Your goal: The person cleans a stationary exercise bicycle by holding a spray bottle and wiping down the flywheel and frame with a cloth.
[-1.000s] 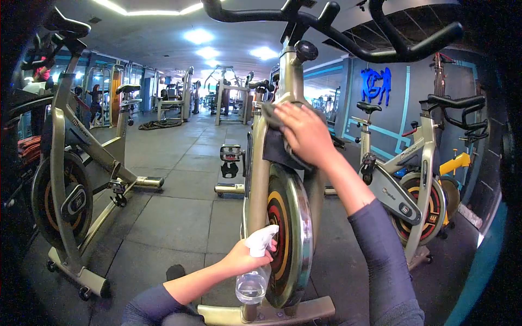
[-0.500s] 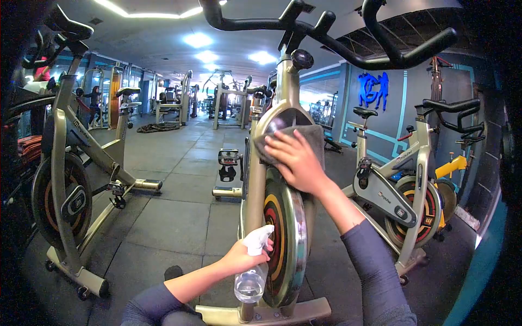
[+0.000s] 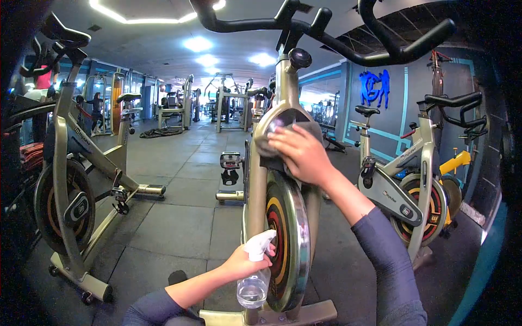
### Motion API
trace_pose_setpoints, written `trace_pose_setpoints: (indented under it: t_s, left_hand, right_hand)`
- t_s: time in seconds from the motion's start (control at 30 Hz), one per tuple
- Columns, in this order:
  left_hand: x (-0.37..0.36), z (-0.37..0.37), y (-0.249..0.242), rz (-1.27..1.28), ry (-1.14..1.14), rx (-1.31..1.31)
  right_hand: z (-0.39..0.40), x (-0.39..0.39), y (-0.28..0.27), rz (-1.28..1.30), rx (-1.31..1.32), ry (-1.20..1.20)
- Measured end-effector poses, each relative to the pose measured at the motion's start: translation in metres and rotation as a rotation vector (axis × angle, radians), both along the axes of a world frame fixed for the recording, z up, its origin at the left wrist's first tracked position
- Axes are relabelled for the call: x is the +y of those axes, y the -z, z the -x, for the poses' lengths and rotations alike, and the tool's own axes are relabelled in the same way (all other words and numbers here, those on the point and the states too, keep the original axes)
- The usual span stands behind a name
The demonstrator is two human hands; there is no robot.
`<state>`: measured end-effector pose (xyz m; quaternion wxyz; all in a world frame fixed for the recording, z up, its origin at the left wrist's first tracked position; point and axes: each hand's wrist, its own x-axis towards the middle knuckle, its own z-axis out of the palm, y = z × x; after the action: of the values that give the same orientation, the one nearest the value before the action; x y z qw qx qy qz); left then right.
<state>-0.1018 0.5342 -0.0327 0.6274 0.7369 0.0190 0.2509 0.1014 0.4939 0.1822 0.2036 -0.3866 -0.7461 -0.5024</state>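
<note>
1. Covering part of a dark grey cloth (image 3: 263,144), the right hand (image 3: 304,157) lies with its fingers extended and slightly apart; its thumb is hidden.
2. The cloth sits beneath those fingers, against the bike frame (image 3: 254,201) above the flywheel (image 3: 293,239), its edges showing past the fingertips and behind the knuckles.
3. Curled around the neck of a clear spray bottle (image 3: 253,288), the left hand (image 3: 243,264) has its fingers just under the white spray head; whether one touches the trigger, I cannot tell.
4. The bottle hangs upright, near the flywheel, liquid inside.
</note>
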Motion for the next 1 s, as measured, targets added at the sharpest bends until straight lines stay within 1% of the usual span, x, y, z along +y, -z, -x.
trace_pose_setpoints:
  t_s: [0.07, 0.17, 0.2, 0.27, 0.33, 0.43, 0.6, 0.7, 0.8, 0.93, 1.0]
  left_hand:
    - [-0.002, -0.001, -0.002, 0.002, -0.005, -0.011]
    - [-0.004, 0.001, -0.006, 0.001, -0.009, -0.024]
    - [-0.005, 0.001, -0.007, -0.001, -0.003, -0.028]
    - [-0.002, 0.002, -0.005, -0.006, 0.011, -0.024]
    - [-0.002, 0.003, -0.005, -0.013, 0.030, -0.021]
    - [-0.003, 0.004, -0.008, -0.033, 0.021, 0.009]
    - [-0.001, -0.001, -0.001, 0.007, 0.000, -0.007]
    - [-0.001, 0.000, -0.001, 0.003, 0.007, -0.034]
    - [0.001, 0.001, 0.001, -0.004, 0.017, -0.012]
    - [-0.001, 0.003, -0.002, 0.000, 0.008, -0.005]
    - [-0.002, 0.004, -0.004, -0.030, 0.013, 0.017]
  right_hand:
    - [-0.003, 0.010, -0.016, -0.073, 0.148, 0.017]
    - [-0.013, 0.029, -0.039, -0.109, 0.490, 0.036]
    - [-0.014, 0.032, -0.037, -0.108, 0.493, 0.035]
    - [-0.015, 0.037, -0.034, -0.236, 0.517, 0.004]
    - [-0.011, 0.032, -0.026, -0.281, 0.464, 0.013]
    - [-0.003, 0.019, -0.015, -0.309, 0.300, 0.043]
    - [0.009, -0.003, 0.018, -0.287, 0.252, 0.058]
    - [0.012, -0.012, 0.029, -0.304, 0.182, 0.136]
    - [0.009, -0.010, 0.019, -0.362, 0.122, 0.185]
    - [0.006, 0.006, -0.005, -0.412, 0.235, 0.186]
    - [0.005, 0.016, -0.014, -0.434, 0.251, 0.200]
